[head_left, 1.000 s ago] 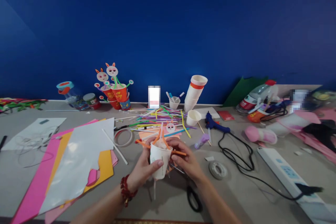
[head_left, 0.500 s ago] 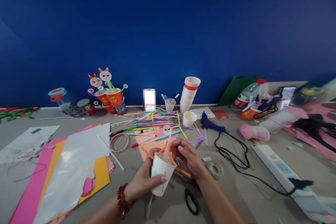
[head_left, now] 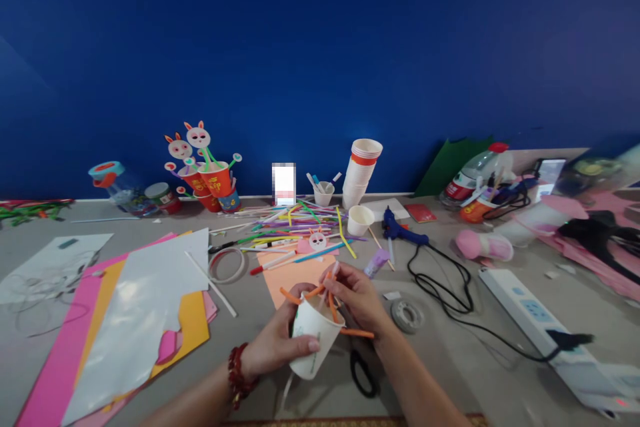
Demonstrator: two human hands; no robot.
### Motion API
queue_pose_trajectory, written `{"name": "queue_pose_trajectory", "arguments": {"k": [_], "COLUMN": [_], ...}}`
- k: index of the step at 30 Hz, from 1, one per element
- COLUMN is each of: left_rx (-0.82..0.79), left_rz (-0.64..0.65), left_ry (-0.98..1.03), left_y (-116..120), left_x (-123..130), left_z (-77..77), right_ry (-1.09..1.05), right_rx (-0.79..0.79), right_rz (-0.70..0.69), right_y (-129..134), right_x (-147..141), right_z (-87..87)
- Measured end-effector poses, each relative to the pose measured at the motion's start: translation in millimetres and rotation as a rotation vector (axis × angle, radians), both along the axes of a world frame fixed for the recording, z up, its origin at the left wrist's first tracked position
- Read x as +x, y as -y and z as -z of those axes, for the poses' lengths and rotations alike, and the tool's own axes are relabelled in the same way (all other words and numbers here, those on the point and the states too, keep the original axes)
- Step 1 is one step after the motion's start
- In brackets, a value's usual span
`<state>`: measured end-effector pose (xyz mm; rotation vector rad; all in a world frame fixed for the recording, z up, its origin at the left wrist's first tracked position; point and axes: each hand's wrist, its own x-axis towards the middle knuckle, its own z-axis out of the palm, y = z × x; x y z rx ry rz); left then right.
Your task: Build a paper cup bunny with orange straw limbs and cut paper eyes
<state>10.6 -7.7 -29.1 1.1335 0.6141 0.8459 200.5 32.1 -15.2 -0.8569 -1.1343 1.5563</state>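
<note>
A white paper cup [head_left: 316,340] is tilted in my left hand [head_left: 280,343], thumb across its front and fingers behind. Orange straws [head_left: 359,333] stick out of the cup's mouth and side, and a pale straw [head_left: 287,390] hangs below its base. My right hand [head_left: 356,293] is at the cup's mouth, thumb and fingers pinched on the orange and pale straws there. Beyond the hands, a rabbit face cutout [head_left: 317,239] lies on pink paper. Black scissors [head_left: 363,373] lie partly hidden to the right of the cup.
Loose straws [head_left: 280,230] spread behind the hands. Stacked cups [head_left: 361,170], a blue glue gun [head_left: 405,233], clear tape [head_left: 407,315] and a power strip [head_left: 537,320] stand or lie rightward. Coloured sheets [head_left: 145,307] and finished rabbit cups [head_left: 215,180] are on the left.
The cup and its straws have shifted slightly right. My right fingers have closed around the straws at the cup's mouth. The view has moved slightly.
</note>
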Motion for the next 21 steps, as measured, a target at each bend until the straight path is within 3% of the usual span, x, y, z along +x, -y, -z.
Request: {"name": "queue_pose_trajectory", "arguments": {"k": [21], "left_rx": [-0.119], "left_rz": [0.030], "left_ry": [0.037], "left_y": [3.4], "left_x": [-0.3], "left_z": [5.4], "right_ry": [0.031], "right_rx": [0.029], "right_rz": [0.068], "right_y": [2.1], "right_x": [-1.2], "right_z": [1.0]}}
